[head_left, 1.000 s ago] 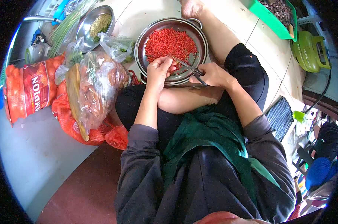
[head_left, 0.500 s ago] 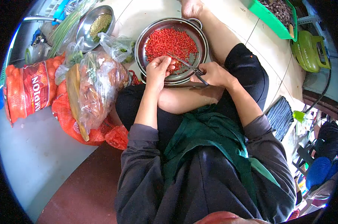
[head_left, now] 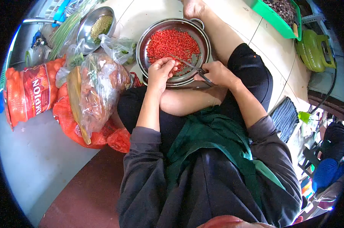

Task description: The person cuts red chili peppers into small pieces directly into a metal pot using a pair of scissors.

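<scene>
A metal pot [head_left: 140, 62] with side handles stands in front of my crossed legs, holding a layer of small cut red pieces [head_left: 168, 43] that look like chilies. Over its near rim, my left hand [head_left: 160, 72] is closed in a pinch; whatever lies between the fingertips is too small and hidden to name. My right hand [head_left: 218, 74] grips a pair of scissors [head_left: 188, 63] by the dark handles. The blades point left across the pot, with their tips close to my left fingertips.
On the left are a red mesh sack [head_left: 33, 89], a clear plastic bag [head_left: 99, 83] of brownish contents and a metal bowl [head_left: 83, 35] with greenish bits. At right stand a green crate [head_left: 278, 23] and a green gas cylinder [head_left: 312, 53]. A ribbed dark cloth [head_left: 285, 118] lies nearby.
The hands, scissors and pot keep nearly the same places. The whole view has shifted very slightly, and the scissor handles look turned a little in my right hand.
</scene>
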A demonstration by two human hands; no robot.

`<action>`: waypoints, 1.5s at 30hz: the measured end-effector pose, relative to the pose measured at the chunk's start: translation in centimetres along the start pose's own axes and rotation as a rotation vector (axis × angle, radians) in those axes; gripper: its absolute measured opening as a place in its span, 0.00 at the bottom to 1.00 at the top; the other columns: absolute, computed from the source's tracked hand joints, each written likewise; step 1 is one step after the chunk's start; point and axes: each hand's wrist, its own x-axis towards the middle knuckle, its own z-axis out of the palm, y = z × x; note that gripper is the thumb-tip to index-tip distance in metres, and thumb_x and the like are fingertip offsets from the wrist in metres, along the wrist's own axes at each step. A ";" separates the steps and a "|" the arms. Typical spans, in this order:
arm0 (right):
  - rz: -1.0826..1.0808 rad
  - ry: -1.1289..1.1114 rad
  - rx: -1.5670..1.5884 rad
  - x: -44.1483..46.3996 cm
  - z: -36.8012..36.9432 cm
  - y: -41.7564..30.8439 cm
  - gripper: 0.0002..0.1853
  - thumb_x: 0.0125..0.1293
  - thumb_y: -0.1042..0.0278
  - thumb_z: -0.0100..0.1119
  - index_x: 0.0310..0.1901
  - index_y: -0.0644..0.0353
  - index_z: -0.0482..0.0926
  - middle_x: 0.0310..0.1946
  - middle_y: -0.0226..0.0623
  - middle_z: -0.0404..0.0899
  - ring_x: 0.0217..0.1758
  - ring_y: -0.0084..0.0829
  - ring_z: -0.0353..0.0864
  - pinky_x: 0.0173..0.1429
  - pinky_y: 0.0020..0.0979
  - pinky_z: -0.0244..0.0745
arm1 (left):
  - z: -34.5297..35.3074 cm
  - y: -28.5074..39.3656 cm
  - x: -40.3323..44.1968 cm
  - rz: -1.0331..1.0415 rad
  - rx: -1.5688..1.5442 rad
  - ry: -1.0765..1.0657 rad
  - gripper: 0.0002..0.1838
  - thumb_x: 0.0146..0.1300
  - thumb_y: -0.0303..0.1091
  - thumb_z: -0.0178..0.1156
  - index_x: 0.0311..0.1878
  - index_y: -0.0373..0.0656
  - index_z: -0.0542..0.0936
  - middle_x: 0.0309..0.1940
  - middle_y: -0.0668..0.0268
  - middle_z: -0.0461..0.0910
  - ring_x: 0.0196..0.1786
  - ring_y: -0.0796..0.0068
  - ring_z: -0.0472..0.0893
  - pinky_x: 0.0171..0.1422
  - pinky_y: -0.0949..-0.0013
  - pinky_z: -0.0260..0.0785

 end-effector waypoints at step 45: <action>0.049 -0.130 -0.044 0.1 -0.5 -0.7 0.25 0.52 0.47 0.66 0.31 0.67 0.79 0.19 0.46 0.73 0.25 0.31 0.72 0.33 0.34 0.68 | 0.2 0.3 -0.1 0.146 0.098 0.005 0.08 0.58 0.34 0.64 0.35 0.39 0.79 0.29 0.66 0.81 0.28 0.82 0.78 0.28 0.83 0.66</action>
